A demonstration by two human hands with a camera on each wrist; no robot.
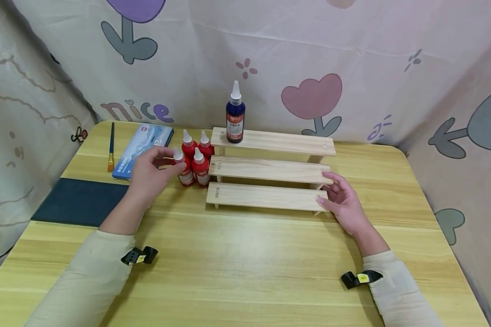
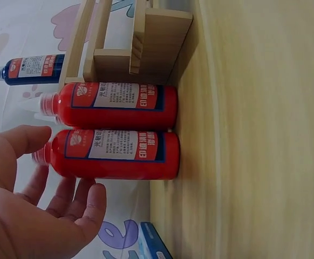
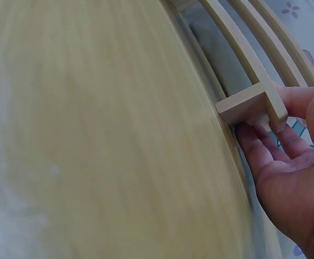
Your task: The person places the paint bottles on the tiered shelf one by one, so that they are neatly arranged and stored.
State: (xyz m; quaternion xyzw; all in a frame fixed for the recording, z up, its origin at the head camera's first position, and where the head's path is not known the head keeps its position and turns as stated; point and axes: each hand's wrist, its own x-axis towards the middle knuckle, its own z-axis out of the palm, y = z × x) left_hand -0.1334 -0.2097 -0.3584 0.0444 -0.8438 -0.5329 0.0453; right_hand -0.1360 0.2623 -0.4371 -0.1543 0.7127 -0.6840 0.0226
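A three-tier wooden shelf [image 1: 270, 168] stands on the table. My left hand [image 1: 153, 170] is at the nearest red bottle [image 1: 186, 175], thumb and fingers about its white-capped neck; the bottle [image 2: 119, 156] stands upright. Beside it stands another red bottle [image 1: 201, 172], with two more red bottles behind, close to the shelf's left end. At the shelf's right end, my right hand [image 1: 341, 202] grips the lowest board, its thumb on top. In the right wrist view the fingers of the right hand [image 3: 292, 178] curl beneath the board's end, next to its leg.
A dark blue bottle [image 1: 235, 120] stands at the left of the top tier. On the table's left lie a paintbrush [image 1: 112, 147], a blue-and-white box [image 1: 147, 141] and a dark flat pad [image 1: 79, 202]. A patterned cloth [image 1: 212, 59] hangs behind the table.
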